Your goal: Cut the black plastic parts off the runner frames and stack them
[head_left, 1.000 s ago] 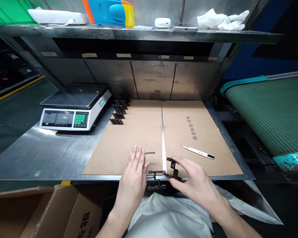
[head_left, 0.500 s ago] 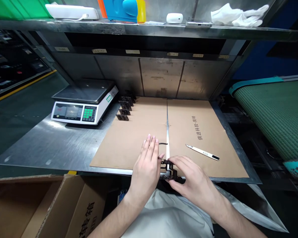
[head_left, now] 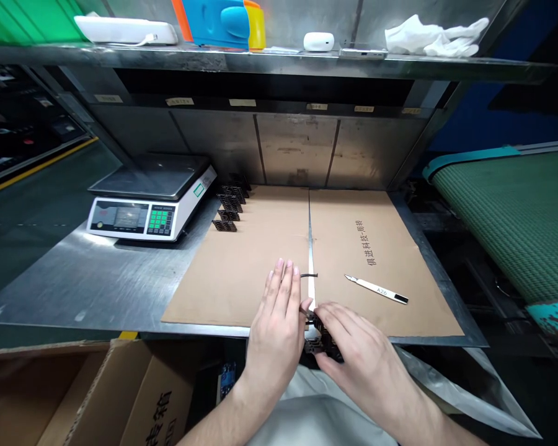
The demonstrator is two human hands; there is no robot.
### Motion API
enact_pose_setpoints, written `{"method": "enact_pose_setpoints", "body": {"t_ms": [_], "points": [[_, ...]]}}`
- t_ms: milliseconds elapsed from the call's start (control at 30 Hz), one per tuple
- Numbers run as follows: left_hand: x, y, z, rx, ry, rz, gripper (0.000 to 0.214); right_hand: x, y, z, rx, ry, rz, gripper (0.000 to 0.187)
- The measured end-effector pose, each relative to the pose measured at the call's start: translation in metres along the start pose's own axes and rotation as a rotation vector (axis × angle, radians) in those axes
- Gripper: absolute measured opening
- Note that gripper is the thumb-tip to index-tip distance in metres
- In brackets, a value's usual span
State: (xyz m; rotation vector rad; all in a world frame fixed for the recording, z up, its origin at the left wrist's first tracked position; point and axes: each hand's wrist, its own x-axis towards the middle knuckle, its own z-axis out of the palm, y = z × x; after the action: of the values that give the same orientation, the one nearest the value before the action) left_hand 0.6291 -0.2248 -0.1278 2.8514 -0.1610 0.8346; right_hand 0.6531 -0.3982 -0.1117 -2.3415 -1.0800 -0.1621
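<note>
In front of my body, my right hand (head_left: 360,347) curls its fingers and thumb around a black openwork plastic part (head_left: 312,344) at the front edge of the cardboard. My left hand (head_left: 276,325) is beside it, fingers stretched out together, with its thumb at the part's left end. A thin black strip (head_left: 309,275) sticks out to the right from behind the left fingers; its other end is hidden. To the right lies a white craft knife (head_left: 376,289) marked A26. Several similar black parts (head_left: 227,207) stand in a row at the cardboard's far left.
Flattened cardboard (head_left: 385,248) covers the metal table (head_left: 121,279). A digital scale (head_left: 134,217) stands at the left. An open carton (head_left: 134,384) sits below left. A green conveyor (head_left: 506,210) runs at the right. An overhead shelf (head_left: 270,62) holds white gloves (head_left: 434,40).
The black part in my right hand has turned and dropped slightly, with the right fingers closer around it. My left hand stays nearly in place. The whole view has shifted a little.
</note>
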Motion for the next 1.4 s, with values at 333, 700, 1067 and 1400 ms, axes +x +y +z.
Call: {"method": "enact_pose_setpoints", "body": {"t_ms": [333,700,1067,1400], "points": [[-0.001,-0.003,0.004,-0.021,-0.064,0.026,0.064,-0.003,0.026,0.017,0.132,-0.033,-0.12,0.07],[-0.006,-0.014,0.011,-0.164,-0.012,0.002,0.056,0.002,0.03,0.024,0.075,-0.015,-0.205,0.062],[-0.037,-0.014,0.019,-0.397,-0.01,-0.173,0.054,-0.008,0.028,0.024,0.243,-0.074,-0.211,0.057],[-0.026,-0.002,0.017,-0.028,-0.174,0.003,0.07,0.004,0.02,0.036,0.078,-0.263,-0.037,0.051]]}}
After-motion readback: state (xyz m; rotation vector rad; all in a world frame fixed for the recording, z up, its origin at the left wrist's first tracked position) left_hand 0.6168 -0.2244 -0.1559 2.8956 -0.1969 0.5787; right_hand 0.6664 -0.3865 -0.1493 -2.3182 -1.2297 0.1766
